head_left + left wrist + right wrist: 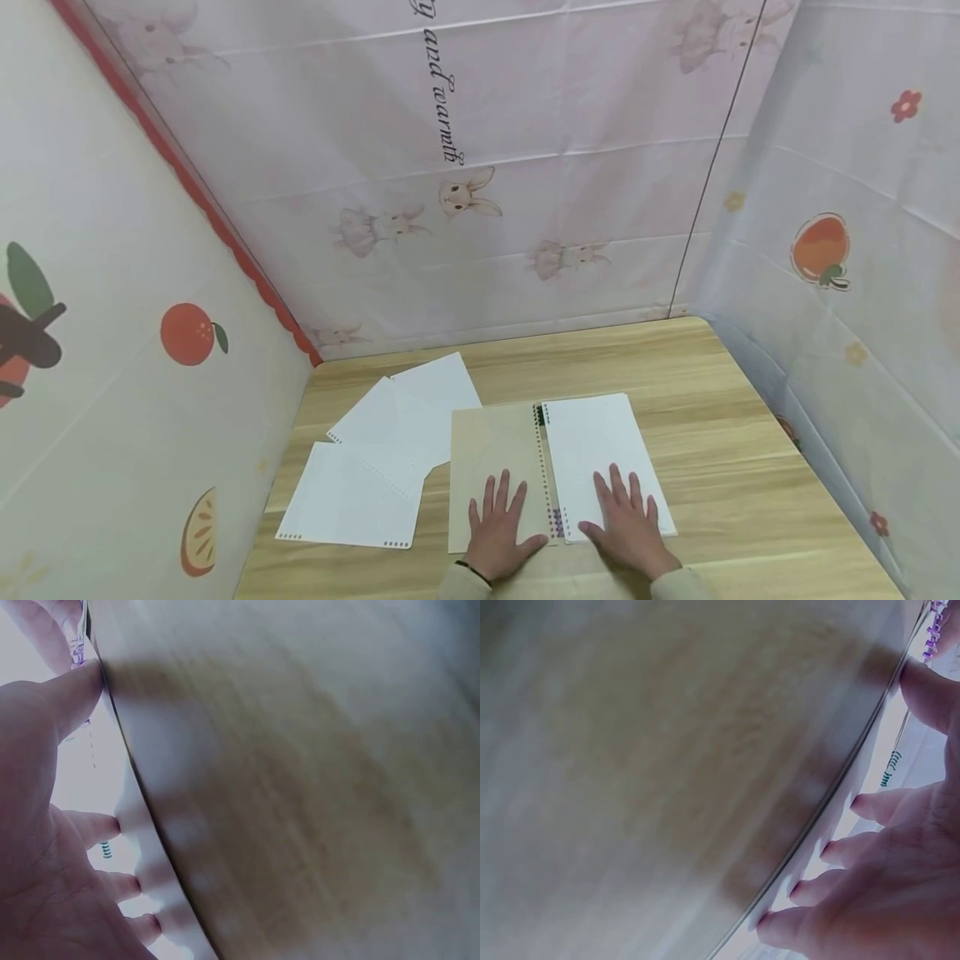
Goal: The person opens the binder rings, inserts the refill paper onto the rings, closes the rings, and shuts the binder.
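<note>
A loose-leaf binder lies spread on the table, its beige cover [491,437] on the left and a stack of white punched sheets [588,433] on the right. Down its spine run binder rings [557,522], purple at the near end and green [540,415] at the far end. With fingers spread, my left hand [498,533] rests flat on the cover. My right hand [628,529] rests likewise on the white sheets, thumb toward the spine. The wrist views show the left palm [45,885] and right palm [892,877] at the binder's edge.
Several loose white punched sheets [352,492] overlap on the wooden table [720,450] left of the binder. Fabric-covered walls with printed rabbits [465,196] and fruit stand behind the table and at both sides.
</note>
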`<action>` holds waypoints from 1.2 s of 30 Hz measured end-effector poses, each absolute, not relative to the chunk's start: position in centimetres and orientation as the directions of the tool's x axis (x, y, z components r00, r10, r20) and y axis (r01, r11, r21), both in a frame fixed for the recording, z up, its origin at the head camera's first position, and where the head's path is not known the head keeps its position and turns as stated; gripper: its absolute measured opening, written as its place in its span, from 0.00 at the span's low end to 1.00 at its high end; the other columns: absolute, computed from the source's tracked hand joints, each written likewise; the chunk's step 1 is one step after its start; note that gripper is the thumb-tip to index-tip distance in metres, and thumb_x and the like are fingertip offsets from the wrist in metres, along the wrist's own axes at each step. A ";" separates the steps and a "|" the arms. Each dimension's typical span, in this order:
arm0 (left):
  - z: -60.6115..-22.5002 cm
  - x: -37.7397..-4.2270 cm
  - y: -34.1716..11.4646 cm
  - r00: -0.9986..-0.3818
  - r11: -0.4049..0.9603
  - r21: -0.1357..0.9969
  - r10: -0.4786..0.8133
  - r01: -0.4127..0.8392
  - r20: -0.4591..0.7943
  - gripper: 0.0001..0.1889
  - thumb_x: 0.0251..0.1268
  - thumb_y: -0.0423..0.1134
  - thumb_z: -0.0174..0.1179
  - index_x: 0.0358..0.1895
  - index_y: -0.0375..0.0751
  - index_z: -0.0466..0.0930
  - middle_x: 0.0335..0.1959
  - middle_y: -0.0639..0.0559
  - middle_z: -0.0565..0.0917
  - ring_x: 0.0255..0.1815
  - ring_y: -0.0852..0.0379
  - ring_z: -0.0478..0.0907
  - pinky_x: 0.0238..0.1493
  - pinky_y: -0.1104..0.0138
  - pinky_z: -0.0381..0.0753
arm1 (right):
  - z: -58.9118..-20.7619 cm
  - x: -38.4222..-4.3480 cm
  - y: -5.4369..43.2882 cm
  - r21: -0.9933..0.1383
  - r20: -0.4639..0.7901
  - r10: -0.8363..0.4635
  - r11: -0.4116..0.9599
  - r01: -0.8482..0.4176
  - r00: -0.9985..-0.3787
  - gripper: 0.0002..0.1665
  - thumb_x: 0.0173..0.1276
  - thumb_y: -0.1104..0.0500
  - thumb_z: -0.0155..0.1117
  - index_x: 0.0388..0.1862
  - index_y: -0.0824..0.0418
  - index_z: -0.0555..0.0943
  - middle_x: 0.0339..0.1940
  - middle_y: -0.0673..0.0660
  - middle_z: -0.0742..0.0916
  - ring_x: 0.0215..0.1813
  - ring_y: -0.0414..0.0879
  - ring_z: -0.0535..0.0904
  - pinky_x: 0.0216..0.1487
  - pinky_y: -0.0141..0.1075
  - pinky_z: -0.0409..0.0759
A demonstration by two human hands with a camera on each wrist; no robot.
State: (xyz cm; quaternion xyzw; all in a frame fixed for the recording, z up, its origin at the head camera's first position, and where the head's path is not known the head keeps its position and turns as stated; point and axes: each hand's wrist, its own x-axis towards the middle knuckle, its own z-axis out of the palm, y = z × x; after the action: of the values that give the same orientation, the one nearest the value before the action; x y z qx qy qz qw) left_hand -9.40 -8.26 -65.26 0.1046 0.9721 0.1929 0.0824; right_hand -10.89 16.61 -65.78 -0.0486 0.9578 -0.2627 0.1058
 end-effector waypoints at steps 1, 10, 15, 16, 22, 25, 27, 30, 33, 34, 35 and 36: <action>-65.3 -9.4 -8.3 -0.965 0.903 0.393 0.236 0.173 -0.118 0.49 0.62 0.70 0.63 0.81 0.48 0.61 0.86 0.40 0.52 0.85 0.33 0.48 0.74 0.26 0.52 | -65.8 -10.9 16.6 -0.513 -0.182 -0.147 0.858 -0.034 -0.972 0.54 0.66 0.38 0.69 0.83 0.59 0.60 0.86 0.70 0.52 0.84 0.77 0.39 0.74 0.79 0.36; -65.2 -9.4 -8.2 -0.963 0.906 0.390 0.233 0.164 -0.135 0.49 0.62 0.71 0.63 0.81 0.49 0.61 0.86 0.40 0.52 0.85 0.32 0.47 0.75 0.26 0.51 | -65.6 -10.8 16.7 -0.515 -0.199 -0.143 0.857 -0.020 -0.970 0.55 0.65 0.38 0.71 0.83 0.58 0.59 0.86 0.71 0.51 0.84 0.77 0.38 0.74 0.80 0.36; -65.0 -9.3 -8.1 -0.962 0.906 0.391 0.231 0.159 -0.144 0.50 0.61 0.71 0.63 0.81 0.49 0.60 0.86 0.41 0.51 0.86 0.33 0.46 0.75 0.26 0.51 | -65.5 -10.9 16.8 -0.519 -0.186 -0.145 0.854 -0.028 -0.972 0.55 0.65 0.38 0.71 0.83 0.59 0.60 0.86 0.71 0.52 0.83 0.77 0.39 0.74 0.80 0.36; -65.0 -9.3 -8.1 -0.962 0.907 0.391 0.231 0.159 -0.143 0.50 0.61 0.71 0.63 0.81 0.49 0.60 0.86 0.41 0.51 0.86 0.33 0.46 0.75 0.26 0.51 | -65.5 -10.8 16.8 -0.520 -0.184 -0.145 0.854 -0.029 -0.972 0.55 0.65 0.38 0.71 0.83 0.59 0.60 0.86 0.71 0.53 0.83 0.77 0.39 0.74 0.80 0.36; -65.1 -9.3 -8.0 -0.964 0.907 0.390 0.229 0.161 -0.134 0.49 0.61 0.71 0.62 0.81 0.48 0.61 0.86 0.40 0.52 0.85 0.32 0.47 0.74 0.25 0.52 | -65.7 -10.7 16.8 -0.521 -0.189 -0.145 0.853 -0.026 -0.971 0.55 0.64 0.39 0.72 0.82 0.59 0.61 0.86 0.71 0.52 0.83 0.78 0.39 0.74 0.80 0.36; -65.1 -9.2 -7.9 -0.964 0.905 0.392 0.233 0.168 -0.125 0.49 0.62 0.70 0.63 0.81 0.47 0.62 0.85 0.39 0.53 0.85 0.31 0.48 0.74 0.25 0.52 | -65.6 -10.8 16.7 -0.526 -0.185 -0.144 0.850 -0.026 -0.972 0.55 0.64 0.40 0.72 0.82 0.60 0.61 0.85 0.72 0.53 0.83 0.79 0.39 0.73 0.80 0.36; -65.1 -9.2 -7.9 -0.964 0.903 0.393 0.236 0.173 -0.119 0.49 0.61 0.70 0.63 0.80 0.46 0.62 0.85 0.38 0.53 0.84 0.31 0.49 0.74 0.25 0.53 | -65.4 -10.9 16.6 -0.524 -0.184 -0.145 0.852 -0.028 -0.972 0.55 0.63 0.41 0.73 0.81 0.62 0.62 0.85 0.73 0.53 0.82 0.80 0.39 0.74 0.80 0.37; -65.2 -9.2 -8.1 -0.961 0.897 0.407 0.245 0.173 -0.130 0.49 0.62 0.69 0.64 0.81 0.46 0.61 0.85 0.38 0.53 0.85 0.31 0.48 0.74 0.25 0.52 | -65.0 -11.1 16.4 -0.523 -0.170 -0.153 0.851 -0.043 -0.973 0.54 0.61 0.43 0.76 0.79 0.66 0.64 0.83 0.77 0.55 0.82 0.81 0.40 0.75 0.79 0.39; -65.2 -9.3 -8.5 -0.956 0.872 0.445 0.276 0.205 -0.099 0.48 0.64 0.66 0.63 0.80 0.43 0.61 0.84 0.36 0.54 0.84 0.30 0.50 0.74 0.26 0.53 | -64.5 -11.6 15.9 -0.512 -0.135 -0.171 0.855 -0.079 -0.976 0.51 0.61 0.45 0.77 0.75 0.70 0.69 0.81 0.80 0.58 0.81 0.82 0.44 0.75 0.77 0.44; -65.1 -9.4 -8.7 -0.955 0.858 0.464 0.286 0.218 -0.080 0.46 0.66 0.65 0.63 0.80 0.42 0.61 0.84 0.35 0.55 0.84 0.30 0.50 0.75 0.27 0.54 | -64.3 -11.7 15.7 -0.513 -0.122 -0.178 0.854 -0.091 -0.977 0.49 0.61 0.46 0.77 0.74 0.71 0.70 0.80 0.80 0.59 0.81 0.82 0.45 0.76 0.77 0.46; -65.0 -9.5 -8.9 -0.954 0.846 0.479 0.295 0.234 -0.055 0.45 0.67 0.64 0.62 0.80 0.41 0.61 0.83 0.34 0.56 0.83 0.29 0.52 0.75 0.28 0.55 | -64.1 -12.0 15.4 -0.513 -0.109 -0.186 0.852 -0.105 -0.977 0.48 0.61 0.47 0.77 0.73 0.71 0.71 0.79 0.81 0.61 0.81 0.82 0.47 0.76 0.77 0.47; -64.8 -9.7 -9.3 -0.953 0.831 0.496 0.302 0.251 -0.024 0.43 0.69 0.62 0.61 0.79 0.40 0.62 0.83 0.33 0.57 0.83 0.29 0.53 0.75 0.28 0.56 | -63.9 -12.2 15.1 -0.516 -0.093 -0.195 0.848 -0.120 -0.976 0.46 0.62 0.48 0.76 0.71 0.71 0.72 0.79 0.81 0.62 0.80 0.82 0.48 0.76 0.76 0.49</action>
State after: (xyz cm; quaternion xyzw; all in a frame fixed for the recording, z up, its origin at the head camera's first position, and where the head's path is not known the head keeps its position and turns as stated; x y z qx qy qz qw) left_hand -9.65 -9.28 -64.84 0.1445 0.9556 0.2517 0.0505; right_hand -12.20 15.07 -63.87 -0.0823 0.9586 -0.2632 0.0713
